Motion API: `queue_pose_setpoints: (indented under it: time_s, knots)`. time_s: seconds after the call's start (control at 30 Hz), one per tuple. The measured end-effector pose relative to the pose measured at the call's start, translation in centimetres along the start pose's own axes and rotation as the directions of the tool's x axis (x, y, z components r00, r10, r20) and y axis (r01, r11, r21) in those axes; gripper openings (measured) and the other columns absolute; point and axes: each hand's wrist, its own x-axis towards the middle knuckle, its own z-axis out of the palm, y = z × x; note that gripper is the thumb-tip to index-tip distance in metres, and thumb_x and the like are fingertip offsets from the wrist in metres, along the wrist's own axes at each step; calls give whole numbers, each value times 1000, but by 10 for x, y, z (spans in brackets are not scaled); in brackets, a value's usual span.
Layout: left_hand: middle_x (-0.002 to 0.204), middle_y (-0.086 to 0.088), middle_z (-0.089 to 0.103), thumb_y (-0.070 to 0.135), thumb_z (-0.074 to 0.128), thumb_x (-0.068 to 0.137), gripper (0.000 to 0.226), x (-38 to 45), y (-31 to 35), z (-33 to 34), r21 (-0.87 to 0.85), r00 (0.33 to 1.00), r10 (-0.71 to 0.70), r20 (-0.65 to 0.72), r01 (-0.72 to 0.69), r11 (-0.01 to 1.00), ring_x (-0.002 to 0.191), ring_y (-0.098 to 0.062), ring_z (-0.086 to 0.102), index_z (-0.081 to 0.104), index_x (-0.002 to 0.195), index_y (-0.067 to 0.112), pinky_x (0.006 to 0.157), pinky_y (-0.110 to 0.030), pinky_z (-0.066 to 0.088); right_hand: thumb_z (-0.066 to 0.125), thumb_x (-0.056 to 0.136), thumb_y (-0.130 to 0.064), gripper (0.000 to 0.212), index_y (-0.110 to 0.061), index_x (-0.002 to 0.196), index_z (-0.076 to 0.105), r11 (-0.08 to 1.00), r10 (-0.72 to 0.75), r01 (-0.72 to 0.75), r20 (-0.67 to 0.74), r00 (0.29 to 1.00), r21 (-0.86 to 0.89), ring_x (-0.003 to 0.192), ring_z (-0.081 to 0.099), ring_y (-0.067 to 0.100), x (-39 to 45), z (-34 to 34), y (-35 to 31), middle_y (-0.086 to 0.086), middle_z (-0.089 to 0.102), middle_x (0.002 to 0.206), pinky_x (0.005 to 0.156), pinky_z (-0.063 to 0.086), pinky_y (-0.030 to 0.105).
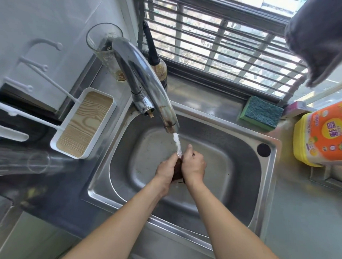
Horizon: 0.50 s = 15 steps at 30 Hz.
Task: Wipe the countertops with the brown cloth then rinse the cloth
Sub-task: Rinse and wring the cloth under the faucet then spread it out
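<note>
**Brown cloth under the running tap**

The brown cloth (178,168) is bunched between both hands over the steel sink (234,146), where the water stream (177,143) from the faucet (145,80) lands. The left hand (166,168) and right hand (193,164) grip it, fingers curled round it. A green sponge (261,112) lies on the rim behind; a yellow detergent tub (321,135) stands right.

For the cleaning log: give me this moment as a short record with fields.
stage: rinsing
brown cloth: bunched between both hands, under the stream
left hand: grips the cloth
right hand: grips the cloth
faucet: running, water lands on the hands
sink: steel basin, hands held over it
sponge: green, on the ledge behind the sink
detergent bottle: yellow, right of the sink
</note>
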Motion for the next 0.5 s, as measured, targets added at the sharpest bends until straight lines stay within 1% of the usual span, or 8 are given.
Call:
queue_pose_setpoints:
  time_s: [0.1,0.17,0.2,0.27,0.33,0.37,0.43,0.5]
  knots:
    - [77,-1,72,36,65,92,20,3,4,-11,6,999,36,-39,-36,999,67,-13,65,70,89,17,50,-19,46,53,96,-28,30,-17,73,69,977,110,-129,120,987,167,90,68,32,9,-5,4,9,74,85,83,53,39]
    - [89,-6,70,30,69,90,19,10,8,-19,-107,993,24,-114,-36,994,78,-16,66,63,98,14,54,-24,52,58,89,-20,15,-16,96,71,881,202,-273,215,956,387,87,68,26,13,-7,9,12,74,95,86,59,43]
    - [92,-8,68,25,70,90,20,12,11,-23,-182,991,22,-130,-46,982,81,-17,65,58,100,12,57,-25,55,62,85,-19,20,-13,104,68,795,251,-379,312,916,474,84,67,26,13,-10,11,14,73,95,83,60,43]
    - [90,-9,66,13,67,92,13,15,15,-28,-276,989,56,-138,-92,957,83,-18,65,54,95,11,60,-27,58,70,73,-25,44,-8,113,66,680,322,-588,543,776,438,84,69,30,13,-15,15,17,73,99,88,59,46]
    - [90,-10,64,3,65,91,12,18,16,-32,-277,985,92,-148,-131,952,86,-21,64,55,93,11,67,-31,59,70,71,-29,51,-4,115,69,731,342,-619,630,697,288,90,71,34,11,-18,17,20,75,109,98,56,52]
    - [94,-11,64,-1,64,89,17,18,16,-34,-266,982,100,-160,-141,954,89,-23,64,57,98,11,75,-35,59,69,71,-30,50,-5,113,70,783,335,-566,593,732,258,90,73,33,13,-15,20,19,76,108,97,57,51]
    - [100,-12,60,-9,62,85,30,20,14,-34,-249,978,87,-187,-133,959,93,-26,62,57,110,8,90,-42,56,67,66,-31,45,-14,108,72,899,303,-384,334,893,211,92,73,27,9,-12,15,12,77,102,94,59,46]
    - [104,-15,60,-11,59,85,35,23,11,-32,-236,976,44,-211,-94,967,89,-24,61,57,115,7,94,-45,53,61,75,-16,25,-19,97,73,912,245,-279,147,958,302,92,71,24,5,-9,8,5,76,96,91,59,42]
